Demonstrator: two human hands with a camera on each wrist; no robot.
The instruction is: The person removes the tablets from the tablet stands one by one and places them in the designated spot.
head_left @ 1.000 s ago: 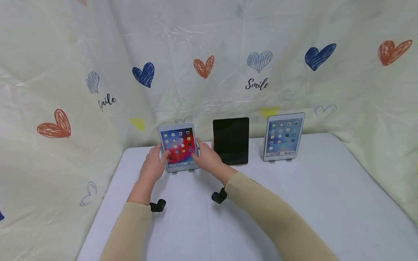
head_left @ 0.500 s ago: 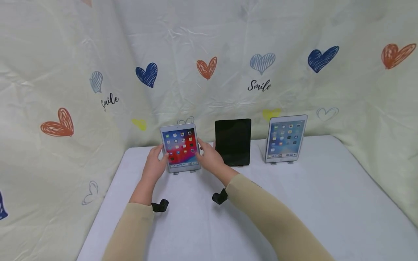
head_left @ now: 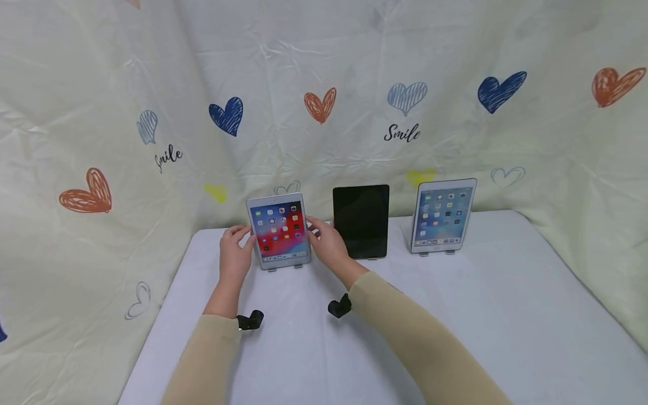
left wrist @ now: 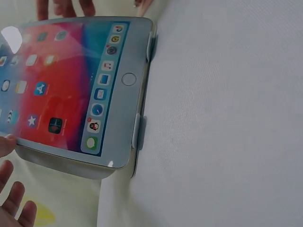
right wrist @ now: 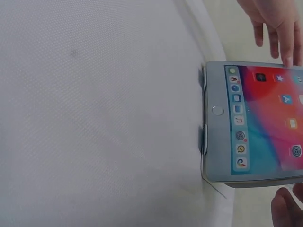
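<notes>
A white-framed tablet (head_left: 279, 232) with a lit red-and-blue screen leans upright on a small stand at the table's left. My left hand (head_left: 235, 257) is at its left side, fingers relaxed and apart. In the left wrist view the left thumb (left wrist: 6, 144) is at the edge of the tablet (left wrist: 124, 101), with the other fingers off it. My right hand (head_left: 329, 245) is at the opposite side, fingers loosely bent. Its fingertips (right wrist: 283, 208) appear just off the tablet (right wrist: 218, 137) in the right wrist view. Two stand lips hold the tablet's bottom edge.
A black tablet (head_left: 361, 222) with a dark screen stands right beside my right hand. Farther right, another white tablet (head_left: 442, 216) with a lit blue screen leans on a stand. White cloth covers the table (head_left: 314, 349); a heart-printed curtain (head_left: 273, 62) hangs behind.
Both thumbs have come off the screen front, and the hands have drawn outward to the tablet's sides. The tablet stays on its stand. The head view shifted slightly.
</notes>
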